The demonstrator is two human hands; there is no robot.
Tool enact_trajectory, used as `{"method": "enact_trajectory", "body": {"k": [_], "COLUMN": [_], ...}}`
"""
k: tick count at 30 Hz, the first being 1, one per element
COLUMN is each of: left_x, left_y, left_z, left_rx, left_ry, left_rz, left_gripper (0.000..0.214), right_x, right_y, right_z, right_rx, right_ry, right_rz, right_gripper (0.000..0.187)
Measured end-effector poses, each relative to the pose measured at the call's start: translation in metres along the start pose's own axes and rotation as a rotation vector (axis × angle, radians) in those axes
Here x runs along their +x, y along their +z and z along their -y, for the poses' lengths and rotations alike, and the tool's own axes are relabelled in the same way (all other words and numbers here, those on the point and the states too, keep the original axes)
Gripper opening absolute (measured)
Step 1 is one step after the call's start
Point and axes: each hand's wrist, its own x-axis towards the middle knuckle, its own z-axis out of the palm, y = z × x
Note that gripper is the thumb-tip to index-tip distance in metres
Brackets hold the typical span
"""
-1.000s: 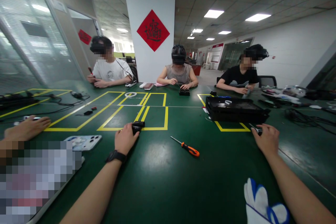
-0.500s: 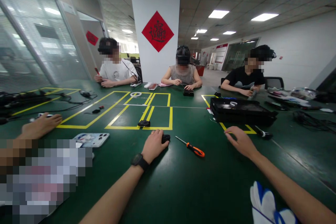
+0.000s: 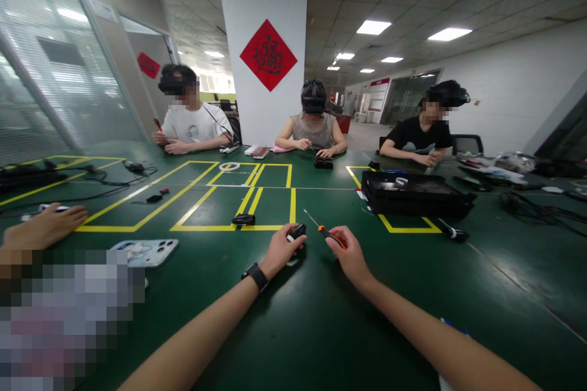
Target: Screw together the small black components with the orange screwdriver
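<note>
My left hand (image 3: 280,250), with a dark watch at the wrist, is closed on a small black object (image 3: 297,231) just above the green table; its exact kind is not clear. To its right, my right hand (image 3: 349,253) grips the orange and black handle of a screwdriver (image 3: 331,235). The metal shaft points up and left, its tip free and close to the black object. Another small black piece (image 3: 243,219) lies on the yellow tape ahead of my left hand.
A black open tray (image 3: 413,194) stands at the right, with a black and white item (image 3: 453,230) before it. A phone (image 3: 156,252) lies left, near another person's hand (image 3: 48,224). Three people sit across the table. White and blue gloves are mostly hidden behind my right forearm.
My right hand has moved left from beside the tray and picked up the screwdriver from the table. My left hand has lifted and turned the small black object. The view has shifted slightly right.
</note>
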Motion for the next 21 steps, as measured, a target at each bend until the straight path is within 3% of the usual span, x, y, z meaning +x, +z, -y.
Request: {"method": "enact_trajectory", "body": {"k": [6,11,15,21], "left_x": [-0.001,-0.007,-0.011,-0.012], "left_y": [0.000,0.002,0.003,0.002], "left_z": [0.010,0.005,-0.003,-0.009], "left_rx": [-0.095,-0.210,-0.229,-0.217], "left_ry": [0.035,-0.016,-0.016,0.017], "left_rz": [-0.007,0.102,0.140,0.159], "left_gripper": [0.028,0.026,0.032,0.035], "right_x": [-0.005,0.000,-0.004,-0.015], "right_y": [-0.005,-0.011,-0.011,-0.014], "right_z": [-0.007,-0.007,-0.001,0.008], "right_rx": [0.546,0.754,0.681,0.248], "right_ry": [0.214,0.308,0.257,0.102], "right_rz": [-0.157,-0.117,-0.048,-0.004], "right_gripper": [0.024,0.019,0.016,0.015]}}
